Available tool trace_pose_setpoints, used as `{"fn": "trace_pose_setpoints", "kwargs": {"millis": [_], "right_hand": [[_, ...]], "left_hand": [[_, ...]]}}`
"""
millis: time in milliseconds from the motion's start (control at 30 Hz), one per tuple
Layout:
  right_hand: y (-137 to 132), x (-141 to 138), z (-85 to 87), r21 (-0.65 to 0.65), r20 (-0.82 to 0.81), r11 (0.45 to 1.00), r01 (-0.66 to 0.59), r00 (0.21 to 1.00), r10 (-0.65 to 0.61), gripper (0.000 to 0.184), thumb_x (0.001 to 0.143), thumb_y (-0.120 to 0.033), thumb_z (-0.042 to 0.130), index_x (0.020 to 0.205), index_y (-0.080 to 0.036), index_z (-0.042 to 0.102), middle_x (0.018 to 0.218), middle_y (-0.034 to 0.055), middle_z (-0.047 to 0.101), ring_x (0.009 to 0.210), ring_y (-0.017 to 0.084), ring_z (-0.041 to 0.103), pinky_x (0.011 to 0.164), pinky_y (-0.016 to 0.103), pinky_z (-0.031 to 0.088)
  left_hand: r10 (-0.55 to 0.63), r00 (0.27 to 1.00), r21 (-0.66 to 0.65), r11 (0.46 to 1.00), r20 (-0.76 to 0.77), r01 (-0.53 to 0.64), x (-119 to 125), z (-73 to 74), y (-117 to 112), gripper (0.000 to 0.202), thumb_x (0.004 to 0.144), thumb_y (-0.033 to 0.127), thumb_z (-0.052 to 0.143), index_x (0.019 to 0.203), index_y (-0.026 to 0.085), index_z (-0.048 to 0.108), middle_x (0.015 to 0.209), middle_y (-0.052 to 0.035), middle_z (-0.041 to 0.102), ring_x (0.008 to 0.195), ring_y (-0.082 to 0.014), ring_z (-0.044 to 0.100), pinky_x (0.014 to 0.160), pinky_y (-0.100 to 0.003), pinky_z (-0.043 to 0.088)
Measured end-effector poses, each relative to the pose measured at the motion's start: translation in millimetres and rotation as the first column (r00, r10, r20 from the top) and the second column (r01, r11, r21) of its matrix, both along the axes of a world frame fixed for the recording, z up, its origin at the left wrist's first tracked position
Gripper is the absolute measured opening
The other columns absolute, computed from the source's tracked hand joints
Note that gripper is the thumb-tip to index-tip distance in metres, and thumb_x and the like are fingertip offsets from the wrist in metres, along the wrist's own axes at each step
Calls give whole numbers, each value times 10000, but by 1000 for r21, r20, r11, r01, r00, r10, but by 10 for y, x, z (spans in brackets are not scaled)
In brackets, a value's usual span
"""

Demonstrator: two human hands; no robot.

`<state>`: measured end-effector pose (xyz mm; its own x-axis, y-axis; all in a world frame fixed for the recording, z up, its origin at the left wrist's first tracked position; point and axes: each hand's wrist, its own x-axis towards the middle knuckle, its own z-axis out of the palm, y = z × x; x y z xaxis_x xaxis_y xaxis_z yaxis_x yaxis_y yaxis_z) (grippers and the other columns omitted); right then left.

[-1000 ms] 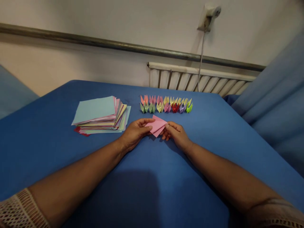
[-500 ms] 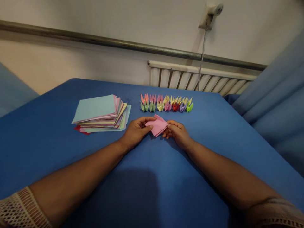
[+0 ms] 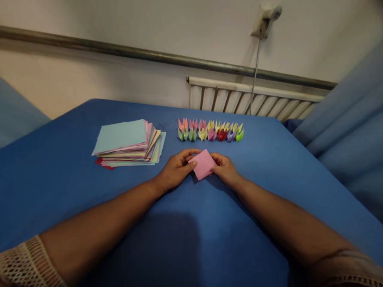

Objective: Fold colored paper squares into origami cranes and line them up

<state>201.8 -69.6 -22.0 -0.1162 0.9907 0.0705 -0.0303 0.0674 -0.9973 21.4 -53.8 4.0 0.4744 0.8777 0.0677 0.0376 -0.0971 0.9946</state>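
A folded pink sheet of paper [image 3: 204,164], now a small flat diamond, is held just above the blue table between both hands. My left hand [image 3: 177,167] pinches its left corner, thumb on top and fingers behind. At the right corner my right hand [image 3: 226,169] grips it between thumb and fingers, partly hidden by the paper. Just beyond stand two rows of folded paper cranes [image 3: 212,134] in pink, yellow, green, red, purple and other colours.
To the left lies a thick, uneven stack of coloured paper [image 3: 122,137] with a light blue sheet on top. The blue-covered table [image 3: 254,239] meets a wall with a metal rail [image 3: 143,52] and a radiator [image 3: 254,88]. A blue curtain [image 3: 353,107] hangs at the right.
The pink paper's loose flaps have come together into a neat flat diamond. It has moved slightly nearer to me and to the right, with both hands still on it.
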Motion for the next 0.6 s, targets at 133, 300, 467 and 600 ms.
{"fn": "trace_pose_setpoints", "kwargs": {"millis": [133, 300, 467, 600], "right_hand": [[4, -14, -26, 21, 20, 999, 41, 999, -41, 150, 641, -277, 692, 733, -183, 620, 677, -31, 619, 611, 113, 523, 601, 244, 419], [-2, -25, -78, 54, 22, 997, 60, 998, -61, 195, 593, -254, 750, 691, -190, 594, 663, -31, 614, 608, 119, 516, 610, 256, 426], [22, -37, -118, -19, -12, 990, 139, 990, -139, 197, 611, -282, 707, 638, -201, 530, 545, -68, 521, 469, 86, 410, 451, 217, 340], [32, -43, -134, -3, 54, 980, 198, 979, -197, 127, 632, -240, 642, 636, -202, 521, 550, -65, 507, 484, 90, 410, 448, 212, 331]], "left_hand": [[22, 996, 56, 998, -92, -17, 4, 21, -40, 417, 808, 308, 611, 1202, 183, 553, 858, -22, 708, 737, -149, 624, 693, -267, 461], [122, 988, 49, 992, -92, -118, 20, -55, 10, 270, 750, 278, 675, 971, 175, 561, 798, -6, 673, 710, -141, 622, 669, -267, 475], [105, 994, 79, 991, -21, -103, 40, -56, -17, 296, 714, 318, 724, 900, 167, 550, 1058, -74, 651, 850, -163, 641, 787, -326, 512], [63, 984, 208, 978, -166, -28, 59, -23, -114, 710, 607, 329, 818, 1215, 190, 479, 1188, -116, 600, 899, -203, 643, 821, -368, 517]]}}
